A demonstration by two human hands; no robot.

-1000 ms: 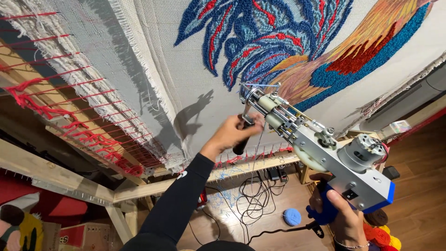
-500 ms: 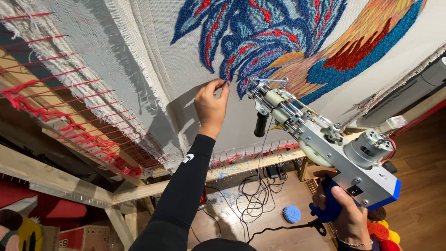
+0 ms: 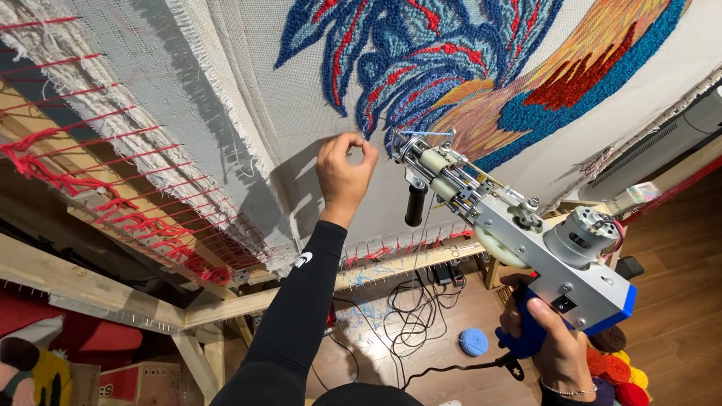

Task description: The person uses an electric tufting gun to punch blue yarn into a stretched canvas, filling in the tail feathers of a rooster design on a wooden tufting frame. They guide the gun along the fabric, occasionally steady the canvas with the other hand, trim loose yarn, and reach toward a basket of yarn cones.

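Bare cloth point(image 3: 301, 150) left of hands; tufting gun point(image 3: 519, 240) blocks right.

Bright warm indoor light, sharp focus, arm shadow on cloth point(image 3: 248, 113), wide-angle edge distortion

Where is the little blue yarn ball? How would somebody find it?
Look under the big tufted cloth on its wooden frame, down at the wooden floor. The small round light-blue yarn ball lies alone beside tangled black cables, away from the red and yellow balls.
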